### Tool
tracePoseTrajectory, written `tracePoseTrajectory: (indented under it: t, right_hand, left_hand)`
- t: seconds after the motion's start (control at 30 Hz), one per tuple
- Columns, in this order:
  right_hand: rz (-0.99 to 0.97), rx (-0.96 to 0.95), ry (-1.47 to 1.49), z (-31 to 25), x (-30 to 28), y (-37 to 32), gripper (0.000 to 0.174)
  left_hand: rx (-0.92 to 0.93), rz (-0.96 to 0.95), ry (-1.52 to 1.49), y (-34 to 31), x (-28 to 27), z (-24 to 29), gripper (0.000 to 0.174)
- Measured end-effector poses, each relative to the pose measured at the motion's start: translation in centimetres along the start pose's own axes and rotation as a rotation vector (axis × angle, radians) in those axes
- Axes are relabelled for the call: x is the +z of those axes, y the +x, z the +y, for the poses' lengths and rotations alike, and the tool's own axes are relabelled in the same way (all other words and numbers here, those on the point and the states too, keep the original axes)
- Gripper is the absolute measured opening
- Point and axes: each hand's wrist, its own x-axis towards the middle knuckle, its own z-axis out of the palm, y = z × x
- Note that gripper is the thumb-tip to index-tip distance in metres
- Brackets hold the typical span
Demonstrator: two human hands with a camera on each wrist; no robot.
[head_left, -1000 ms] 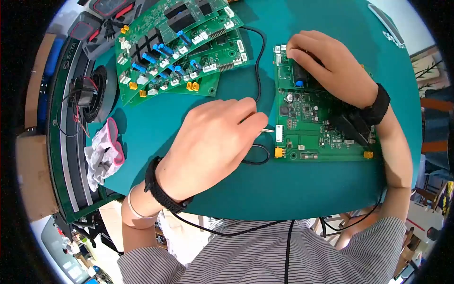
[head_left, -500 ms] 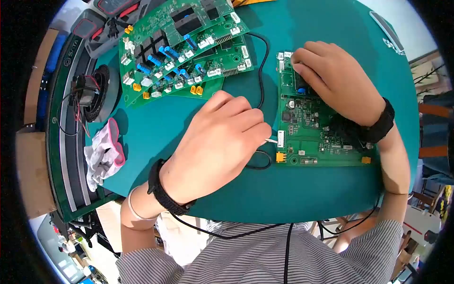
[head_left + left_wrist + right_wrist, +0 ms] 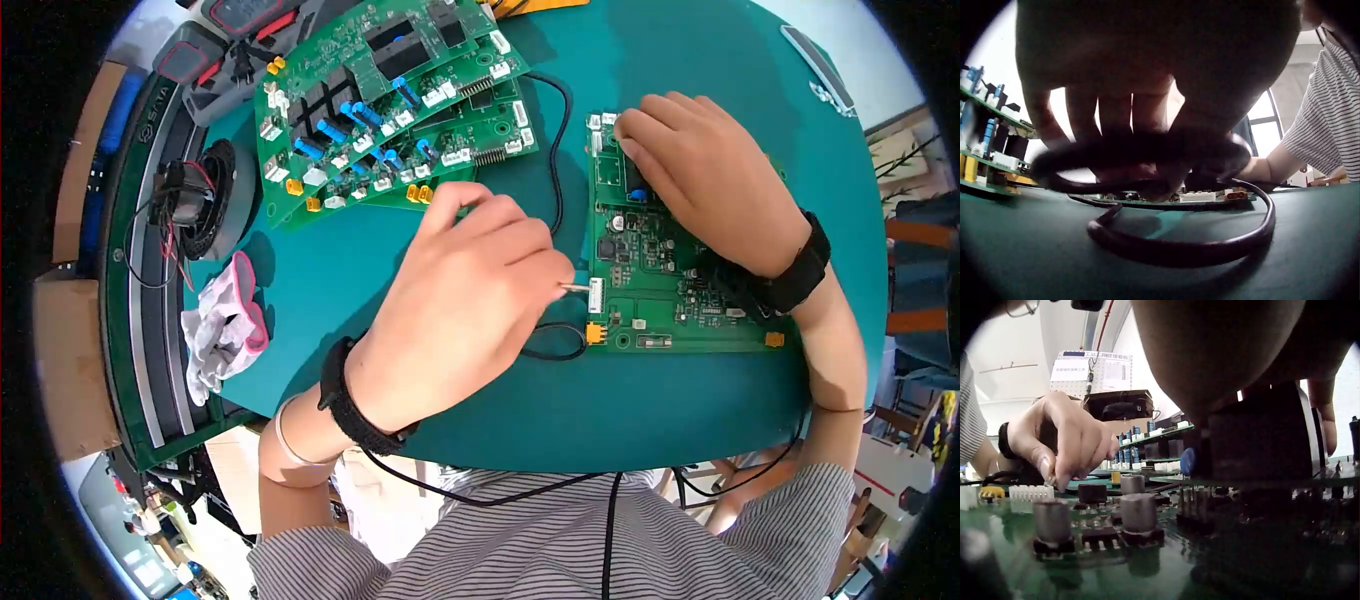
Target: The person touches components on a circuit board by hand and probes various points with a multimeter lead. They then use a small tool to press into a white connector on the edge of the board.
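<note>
My left hand [image 3: 465,285] pinches a thin metal-tipped tool [image 3: 574,287] between thumb and fingers. Its tip is right at the white connector [image 3: 597,296] on the left edge of a green circuit board [image 3: 680,335]. Most of the tool is hidden by the hand. Across the board, my right hand [image 3: 705,170] grips a black block [image 3: 1260,440] on a smaller board stacked on top. A blue disc-shaped part [image 3: 1189,461] shows beside that block. Below the white connector sits a yellow connector [image 3: 596,333]. In the left wrist view, a black cable [image 3: 1185,250] loops under the left hand.
Several green boards [image 3: 430,130] lie stacked at the back left. A white glove with pink trim [image 3: 225,330] and a round black part with wires [image 3: 205,205] lie at the left. Black cord [image 3: 560,150] crosses the green tabletop [image 3: 480,420].
The head view has shifted slightly, so the boards appear lower. The tool's tip stays by the white connector while the left fingers change their bend a little. My right hand keeps its place on the board.
</note>
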Motion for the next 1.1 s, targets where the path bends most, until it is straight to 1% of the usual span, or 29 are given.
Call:
tracePoseTrajectory:
  t: [0.1,0.17,0.37,0.47,0.6,0.67,0.8,1.03,1.1]
  right_hand:
    - [0.009,0.001,-0.003,-0.03,0.08,0.00,0.013]
    - [0.017,0.003,-0.007,-0.16,0.12,-0.06,0.012]
    - [0.013,0.011,-0.044,-0.38,0.05,0.04,0.013]
    - [0.018,0.005,-0.048,-0.35,0.04,-0.06,0.013]
    - [0.014,-0.001,-0.047,-0.36,0.03,0.00,0.012]
    - [0.008,0.004,-0.046,-0.37,-0.05,0.00,0.012]
    - [0.007,0.011,-0.044,-0.37,-0.03,-0.09,0.012]
    - [0.015,-0.006,-0.050,-0.27,0.03,-0.13,0.012]
    - [0.003,-0.002,-0.058,-0.40,-0.13,-0.10,0.012]
  left_hand:
    - [-0.035,0.027,0.065,-0.02,0.04,-0.08,0.015]
    - [-0.003,-0.015,0.014,-0.02,0.21,0.05,0.016]
    - [0.054,-0.077,0.053,0.02,-0.26,0.16,0.017]
    - [0.025,-0.031,0.036,-0.04,-0.17,0.01,0.018]
    - [-0.012,-0.014,0.039,0.08,-0.23,0.10,0.018]
    - [0.030,-0.035,-0.030,-0.03,0.12,0.31,0.017]
    - [0.045,-0.098,0.020,-0.10,0.05,0.60,0.016]
    - [0.032,-0.050,-0.019,-0.13,0.07,0.04,0.016]
    - [0.020,-0.019,0.012,-0.04,0.04,-0.08,0.016]
